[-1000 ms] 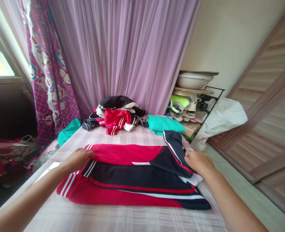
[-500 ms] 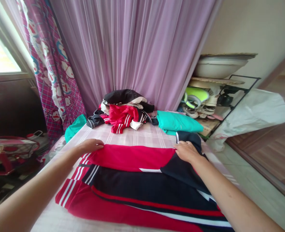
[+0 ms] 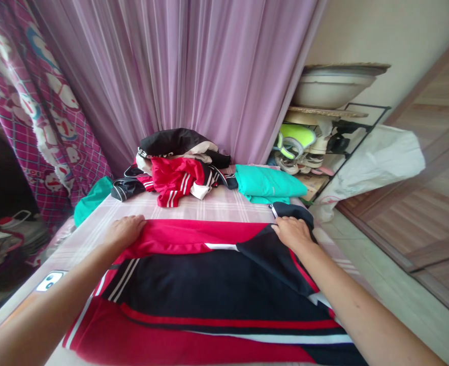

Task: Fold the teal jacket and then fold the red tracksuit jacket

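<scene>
A red and navy track jacket (image 3: pixel 217 284) with white stripes lies partly folded in front of me. My left hand (image 3: pixel 127 231) is closed on the left end of its far red edge, fingers curled over the cloth. Farther right, my right hand (image 3: pixel 291 231) grips that same edge where red meets navy, beside the dark collar (image 3: pixel 295 211). A folded-over red strip runs between the two hands. My right forearm covers part of the jacket's right side.
The jacket lies on a checked bedsheet (image 3: pixel 224 206). Beyond it are a heap of red and black clothes (image 3: pixel 179 173) and a folded turquoise cloth (image 3: pixel 270 183). A phone (image 3: pixel 51 280) lies by my left forearm. A shoe rack (image 3: pixel 348 152) stands at the right.
The view has shifted slightly right and nearer. My left fingers now curl farther over the jacket's edge; my right hand stays by the collar. The phone has come into view.
</scene>
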The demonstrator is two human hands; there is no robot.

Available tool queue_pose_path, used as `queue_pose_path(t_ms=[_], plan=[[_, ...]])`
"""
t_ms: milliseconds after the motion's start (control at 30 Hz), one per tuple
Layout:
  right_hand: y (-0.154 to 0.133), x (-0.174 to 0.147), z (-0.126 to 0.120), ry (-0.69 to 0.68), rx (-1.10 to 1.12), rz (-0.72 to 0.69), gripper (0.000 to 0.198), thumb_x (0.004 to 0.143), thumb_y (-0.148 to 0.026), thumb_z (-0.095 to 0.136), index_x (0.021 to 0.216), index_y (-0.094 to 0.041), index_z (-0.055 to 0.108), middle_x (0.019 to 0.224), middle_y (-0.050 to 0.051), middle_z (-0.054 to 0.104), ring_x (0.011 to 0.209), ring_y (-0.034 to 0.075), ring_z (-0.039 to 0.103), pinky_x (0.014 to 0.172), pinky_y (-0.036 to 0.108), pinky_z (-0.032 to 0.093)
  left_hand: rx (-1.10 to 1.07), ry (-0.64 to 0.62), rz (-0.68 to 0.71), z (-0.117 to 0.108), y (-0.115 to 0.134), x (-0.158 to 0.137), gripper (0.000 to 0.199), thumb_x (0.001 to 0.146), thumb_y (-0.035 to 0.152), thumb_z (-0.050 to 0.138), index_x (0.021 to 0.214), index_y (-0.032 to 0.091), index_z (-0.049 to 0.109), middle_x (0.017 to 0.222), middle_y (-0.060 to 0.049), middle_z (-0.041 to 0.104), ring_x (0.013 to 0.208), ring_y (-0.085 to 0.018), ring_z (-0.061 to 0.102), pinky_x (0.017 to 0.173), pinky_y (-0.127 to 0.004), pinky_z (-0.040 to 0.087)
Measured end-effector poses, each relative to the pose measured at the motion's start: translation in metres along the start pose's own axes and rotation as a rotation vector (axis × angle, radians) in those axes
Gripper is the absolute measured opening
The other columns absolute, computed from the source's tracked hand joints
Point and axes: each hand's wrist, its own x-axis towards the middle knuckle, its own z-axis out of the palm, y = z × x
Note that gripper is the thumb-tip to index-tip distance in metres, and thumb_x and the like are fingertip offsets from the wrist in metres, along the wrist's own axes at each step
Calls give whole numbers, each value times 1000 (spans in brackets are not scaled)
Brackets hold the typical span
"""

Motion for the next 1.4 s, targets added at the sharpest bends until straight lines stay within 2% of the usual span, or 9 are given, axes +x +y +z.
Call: queue_pose_path(t_ms=[133,267,400,500,600,800,1033,1167,1400], plan=[[12,-10,-11,73,115,-70,27,88,-19,54,110,-19,70,112,10,71,105,24,62,90,33,44,80,-34,12,-6,-2,3,52,95,44,20,108,20,65,111,-16,72,102,-31,68,88,-41,48],[17,-38,-19,145,243,-118,27,91,-27,52,109,-22,70,118,7,69,108,22,62,94,31,45,80,-24,-23,-7,0,8,54,95,45,22,111,18,67,115,-17,71,106,-33,67,89,-42,48],[26,-60,-17,164,203,118,46,89,-42,56,130,-23,60,129,11,62,107,25,64,82,33,48,29,122,-28,-7,9,-1,54,94,43,28,124,18,65,131,-16,64,118,-34,61,98,-46,45],[35,-63,-17,7,157,219,34,90,-40,52,115,-24,68,113,10,69,97,26,66,72,32,46,-58,185,119,-6,25,-20,53,94,47,31,127,21,64,137,-11,62,126,-31,56,108,-45,39],[36,-64,-25,22,196,101,28,92,-30,46,98,-26,73,102,6,73,91,22,66,69,29,43,-124,170,261,-5,43,-41,53,95,50,32,127,22,64,133,-9,65,127,-29,56,111,-46,36],[3,-101,-63,183,523,-328,30,93,-30,45,98,-26,75,98,4,73,89,17,65,79,26,44,-213,248,376,-12,74,-63,47,96,48,38,128,23,63,135,-10,64,126,-29,57,111,-49,38],[-32,-159,-72,-244,730,-692,25,84,-16,55,85,-26,78,85,-1,75,83,14,67,78,22,44,-168,377,678,-21,138,-86,54,94,33,51,147,27,42,150,-10,49,137,-27,45,114,-49,36],[-15,-151,-60,-205,772,-566,26,87,-20,52,82,-25,77,83,-2,76,78,13,68,74,21,44,-135,345,806,-22,174,-89,66,91,24,56,152,29,32,156,-11,41,142,-28,39,115,-50,34],[34,-114,-32,-26,419,9,22,90,-27,50,92,-23,72,93,4,77,86,20,68,66,27,40,-153,333,890,-55,240,-85,68,95,20,45,156,30,18,160,-9,34,146,-27,31,116,-48,29]])
